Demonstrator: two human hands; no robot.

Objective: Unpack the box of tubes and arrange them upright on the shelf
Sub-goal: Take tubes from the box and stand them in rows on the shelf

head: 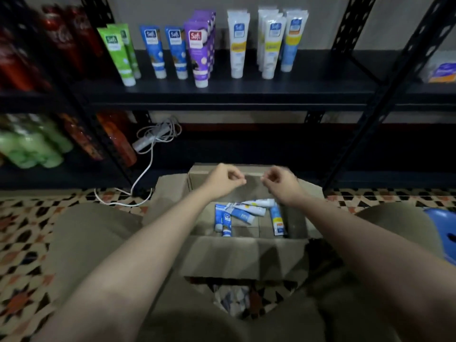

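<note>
— Head view: are the hands holding anything?
— The left hand [225,180] and right hand [278,181] hover loosely curled, empty, above the cardboard box [222,257] at lower centre.
— The tubes?
— Blue-and-white tubes [244,214] lie jumbled inside, labels blurred; other tubes [238,44] stand upright on the shelf [320,80], upper frame.

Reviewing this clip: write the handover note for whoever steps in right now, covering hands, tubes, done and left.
Left hand and right hand: both loosely curled above the open brown cardboard box, holding no tube that I can see.
Done: green, blue, purple and white plastic tubes stand cap-down on the dark metal shelf.
Left: several blue-and-white tubes lie loose inside the box; lift them out and stand them on the shelf, where free space shows right of the white group.
</note>
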